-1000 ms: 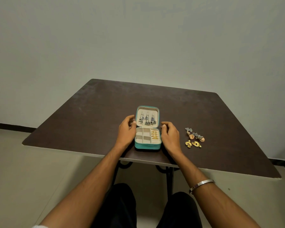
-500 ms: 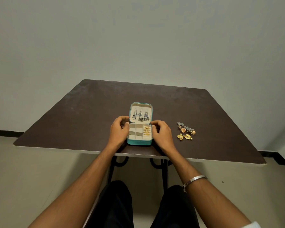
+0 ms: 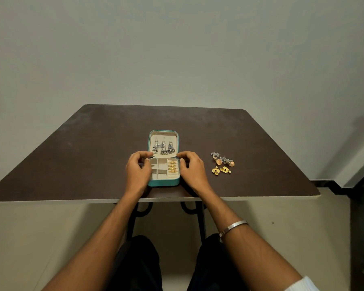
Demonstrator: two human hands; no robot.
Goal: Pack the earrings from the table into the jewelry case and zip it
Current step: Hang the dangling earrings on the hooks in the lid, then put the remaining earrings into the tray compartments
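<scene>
On table (image 3: 72, 164) | both hands' fingers curled on open jewelry case (image 3: 164, 182) sides | no legible writing

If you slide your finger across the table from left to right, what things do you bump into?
Left hand → teal jewelry case → right hand → loose earrings lying on the dark table.

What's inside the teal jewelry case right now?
Silver dangling earrings hang in the lid; gold earrings fill the right slot. The left hand covers part of the left compartments.
</scene>
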